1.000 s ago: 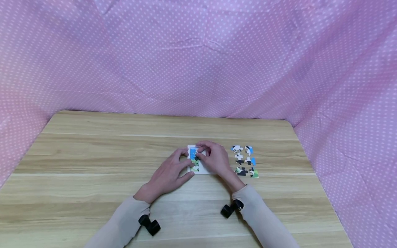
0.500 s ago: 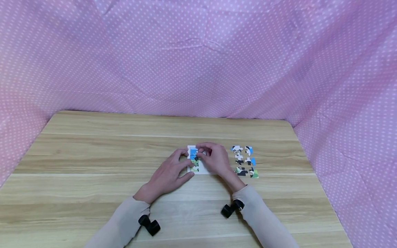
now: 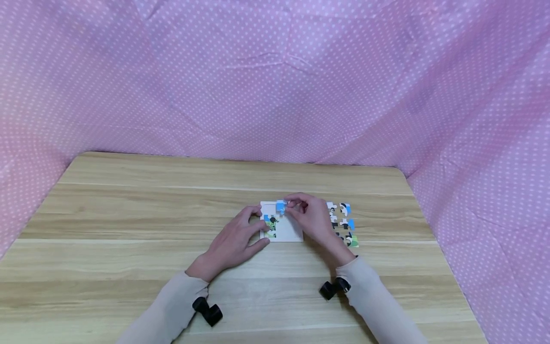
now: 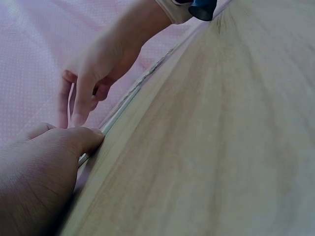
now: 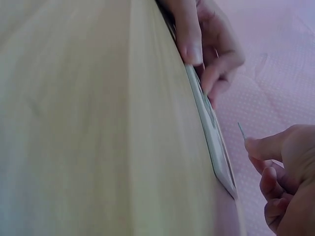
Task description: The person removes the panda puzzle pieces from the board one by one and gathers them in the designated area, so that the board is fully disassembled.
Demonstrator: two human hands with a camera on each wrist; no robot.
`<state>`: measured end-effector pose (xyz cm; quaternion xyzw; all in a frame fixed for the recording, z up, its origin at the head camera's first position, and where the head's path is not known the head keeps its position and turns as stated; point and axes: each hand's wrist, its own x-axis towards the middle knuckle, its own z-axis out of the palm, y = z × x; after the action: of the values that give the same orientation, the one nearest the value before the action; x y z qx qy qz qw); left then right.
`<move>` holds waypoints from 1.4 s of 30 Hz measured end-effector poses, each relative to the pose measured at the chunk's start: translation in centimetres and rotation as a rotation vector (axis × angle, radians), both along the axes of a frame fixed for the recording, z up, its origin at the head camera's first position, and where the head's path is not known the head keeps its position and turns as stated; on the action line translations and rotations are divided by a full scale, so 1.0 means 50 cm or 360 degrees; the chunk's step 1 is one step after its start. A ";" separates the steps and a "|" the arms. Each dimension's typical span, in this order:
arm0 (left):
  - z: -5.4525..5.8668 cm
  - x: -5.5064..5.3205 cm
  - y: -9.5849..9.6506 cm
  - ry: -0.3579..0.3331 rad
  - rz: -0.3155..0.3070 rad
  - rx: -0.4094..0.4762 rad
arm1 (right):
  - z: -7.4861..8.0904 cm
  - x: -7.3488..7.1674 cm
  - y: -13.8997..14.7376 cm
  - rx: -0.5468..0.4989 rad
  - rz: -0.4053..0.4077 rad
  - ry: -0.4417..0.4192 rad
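A white puzzle board lies on the table. At its left side sit joined puzzle pieces in green, black and blue. My left hand rests spread on the board's left side, its thumb at the front edge. Between thumb and fingertips my right hand pinches a blue puzzle piece over the board's upper part. In the right wrist view that piece is seen edge-on, held up off the board.
Several loose panda puzzle pieces lie right of the board, partly hidden by my right hand. A wooden table spreads around, with a pink dotted cloth behind it. Black cameras sit on both wrists.
My right hand has moved right and slightly away, taking the blue piece off the board's upper left; white board shows there now. The left hand has stayed put.
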<state>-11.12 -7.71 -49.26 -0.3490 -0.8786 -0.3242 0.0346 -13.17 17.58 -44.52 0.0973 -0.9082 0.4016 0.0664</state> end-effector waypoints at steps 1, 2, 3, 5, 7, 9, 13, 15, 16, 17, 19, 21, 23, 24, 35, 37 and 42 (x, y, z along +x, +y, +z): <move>0.000 0.000 0.000 -0.0001 0.0000 0.0001 | 0.001 0.001 0.006 -0.0004 -0.0002 0.0003; 0.000 0.000 0.000 -0.0002 0.0002 0.0003 | 0.002 0.002 0.012 -0.0007 -0.0007 0.0009; 0.000 0.000 0.000 -0.0003 0.0003 0.0003 | 0.003 0.002 0.018 -0.0014 -0.0010 0.0012; 0.000 0.000 0.000 -0.0008 0.0006 0.0002 | 0.006 0.004 0.030 -0.0017 -0.0014 0.0022; 0.001 0.001 -0.001 -0.0014 0.0009 -0.0001 | 0.008 0.006 0.042 -0.0022 -0.0024 0.0029; 0.000 0.000 -0.001 -0.0014 0.0009 -0.0002 | 0.010 0.008 0.054 -0.0027 -0.0028 0.0040; -0.001 0.000 -0.001 -0.0005 0.0009 0.0002 | 0.007 0.009 0.079 -0.0076 -0.0048 0.0063; -0.001 0.000 -0.001 0.0004 0.0009 0.0008 | 0.004 0.008 0.090 -0.0109 -0.0067 0.0067; -0.002 0.000 -0.001 0.0006 0.0009 0.0010 | 0.002 0.008 0.095 -0.0121 -0.0078 0.0065; -0.002 0.000 -0.001 0.0008 0.0008 0.0013 | 0.001 0.007 0.100 -0.0129 -0.0087 0.0062; -0.002 0.001 -0.001 0.0012 0.0008 0.0016 | -0.001 0.007 0.110 -0.0131 -0.0103 0.0047; -0.002 0.001 -0.001 0.0014 0.0007 0.0018 | -0.003 0.007 0.118 -0.0128 -0.0116 0.0035; -0.002 0.001 -0.001 0.0013 0.0010 0.0016 | -0.005 0.007 0.127 -0.0113 -0.0128 0.0016; -0.002 0.002 0.000 0.0012 0.0011 0.0015 | -0.006 0.008 0.130 -0.0103 -0.0138 0.0006; 0.001 0.003 0.000 -0.0006 0.0015 0.0017 | -0.013 0.005 0.144 -0.0025 -0.0195 -0.0094; 0.001 0.003 0.000 -0.0008 0.0013 0.0015 | -0.015 0.004 0.144 -0.0008 -0.0202 -0.0099; 0.002 0.004 0.000 -0.0013 0.0015 0.0002 | -0.019 0.003 0.145 0.0032 -0.0224 -0.0114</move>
<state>-10.94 -7.72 -49.14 -0.3436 -0.8801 -0.3260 0.0327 -13.01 24.82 -45.45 0.0195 -0.9186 0.3899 0.0610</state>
